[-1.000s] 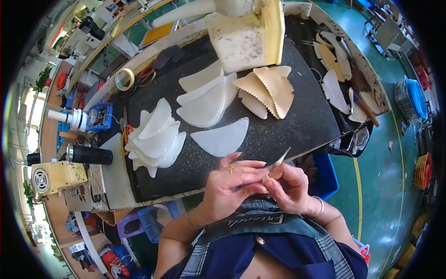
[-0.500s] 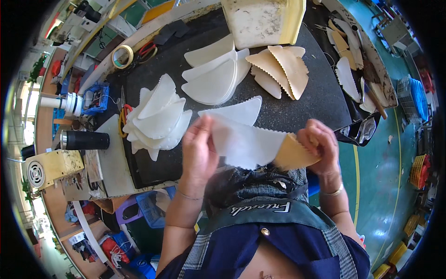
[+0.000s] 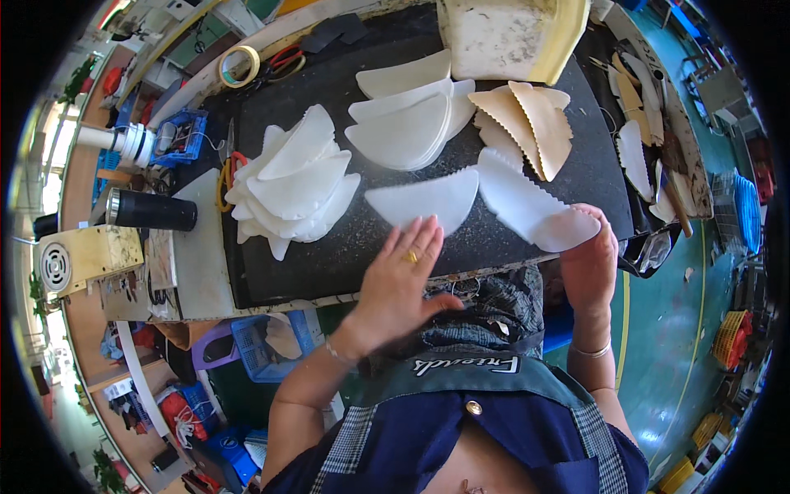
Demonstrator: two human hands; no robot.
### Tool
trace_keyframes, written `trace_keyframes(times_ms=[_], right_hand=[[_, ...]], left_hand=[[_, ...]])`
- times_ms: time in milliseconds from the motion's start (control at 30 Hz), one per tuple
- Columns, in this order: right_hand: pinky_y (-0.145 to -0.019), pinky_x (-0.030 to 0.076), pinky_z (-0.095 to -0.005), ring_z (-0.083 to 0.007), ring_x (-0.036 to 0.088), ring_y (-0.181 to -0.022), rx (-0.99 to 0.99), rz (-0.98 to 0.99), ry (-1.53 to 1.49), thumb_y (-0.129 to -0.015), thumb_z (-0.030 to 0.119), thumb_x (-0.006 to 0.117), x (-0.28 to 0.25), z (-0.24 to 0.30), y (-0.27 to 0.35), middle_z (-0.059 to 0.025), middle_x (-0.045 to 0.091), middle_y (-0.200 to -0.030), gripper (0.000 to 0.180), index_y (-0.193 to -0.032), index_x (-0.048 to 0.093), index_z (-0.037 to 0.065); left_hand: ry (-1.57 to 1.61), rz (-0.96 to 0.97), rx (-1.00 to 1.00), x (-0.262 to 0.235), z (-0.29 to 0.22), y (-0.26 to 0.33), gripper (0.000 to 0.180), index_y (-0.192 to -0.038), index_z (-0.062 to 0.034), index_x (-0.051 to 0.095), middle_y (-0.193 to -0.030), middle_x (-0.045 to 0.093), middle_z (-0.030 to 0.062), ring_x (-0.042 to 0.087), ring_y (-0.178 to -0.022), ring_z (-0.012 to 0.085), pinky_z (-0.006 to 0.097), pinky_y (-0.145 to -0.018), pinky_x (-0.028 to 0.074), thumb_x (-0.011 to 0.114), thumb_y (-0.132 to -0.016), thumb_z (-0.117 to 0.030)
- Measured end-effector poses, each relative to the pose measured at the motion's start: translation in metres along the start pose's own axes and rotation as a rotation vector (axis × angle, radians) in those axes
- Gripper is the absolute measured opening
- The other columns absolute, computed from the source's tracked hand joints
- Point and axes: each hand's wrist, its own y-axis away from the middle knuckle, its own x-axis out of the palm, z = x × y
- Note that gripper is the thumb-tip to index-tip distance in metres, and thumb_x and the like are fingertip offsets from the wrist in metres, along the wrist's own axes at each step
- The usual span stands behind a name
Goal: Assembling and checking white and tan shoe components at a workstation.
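Note:
My left hand (image 3: 405, 276) is open, its fingers stretched out and their tips on the lower edge of a white half-moon sheet piece (image 3: 428, 198) lying on the black work surface. Between the thumb and fingers of my right hand (image 3: 594, 267) is the near end of a long white sheet piece (image 3: 527, 206) with a serrated edge. That piece's far end reaches the surface beside a fan of tan serrated pieces (image 3: 527, 128). To the left, several white serrated pieces (image 3: 300, 193) lie in a fanned pile. Behind the half-moon piece sits a stack of smooth white pieces (image 3: 399, 136).
A stained, cream-coloured block (image 3: 510, 41) stands at the back. Scissors with red handles (image 3: 285, 62) and a tape roll (image 3: 239, 67) lie back left. A black tumbler (image 3: 152, 210) rests at the left. Offcuts (image 3: 634, 160) and a wooden-handled tool (image 3: 677, 199) are at the right.
My left hand has let go of the white piece and moved down onto the half-moon piece, fingers spread. My right hand has swung the held piece to the right; its tan face no longer shows.

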Motion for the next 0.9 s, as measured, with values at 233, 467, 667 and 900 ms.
trace_keyframes(times_ms=[233, 467, 667, 900], right_hand=[[-0.073, 0.05, -0.0249, -0.0098, 0.059, -0.082, 0.141, 0.108, 0.368, -0.076, 0.004, 0.075, 0.061, -0.022, -0.032, -0.0019, 0.061, -0.09, 0.033, -0.102, 0.056, 0.003], [-0.065, 0.05, -0.0246, -0.0076, 0.06, -0.07, 0.065, 0.229, 0.922, -0.075, 0.007, 0.076, 0.079, -0.052, -0.059, -0.002, 0.062, -0.073, 0.03, -0.1, 0.059, 0.005], [-0.071, 0.05, -0.0363, -0.0278, 0.058, -0.075, -0.534, 0.255, 1.29, -0.072, 0.008, 0.077, 0.063, -0.066, -0.059, -0.0131, 0.055, -0.091, 0.043, -0.108, 0.054, 0.004], [-0.098, 0.041, -0.0411, -0.0349, 0.051, -0.113, -0.59, 0.078, 1.603, -0.074, 0.011, 0.074, 0.031, -0.03, -0.082, -0.0177, 0.051, -0.123, 0.063, -0.129, 0.045, 0.002]], left_hand=[[1.471, -0.582, -0.508, -0.023, 0.007, -0.016, 0.069, -0.132, 0.0028, 0.036, -0.1, 0.057, 0.0099, 0.059, -0.082, 0.0132, 0.025, -0.07, 0.053, 0.077, -0.08, -0.017], [0.865, -0.625, -0.57, 0.005, 0.04, -0.017, 0.044, -0.116, -0.0041, 0.043, -0.078, 0.057, 0.004, 0.052, -0.061, 0.0052, 0.018, -0.05, 0.043, 0.071, -0.082, 0.0], [0.267, -0.53, -0.524, -0.011, 0.027, -0.023, 0.065, -0.125, -0.0035, 0.043, -0.089, 0.057, 0.0116, 0.053, -0.076, 0.0152, 0.027, -0.066, 0.047, 0.077, -0.07, 0.003], [0.096, -0.198, -0.004, 0.009, 0.0, -0.012, 0.074, -0.136, -0.0091, 0.047, -0.139, 0.046, 0.0155, 0.046, -0.127, 0.0327, 0.038, -0.1, 0.043, 0.074, -0.068, -0.001]])
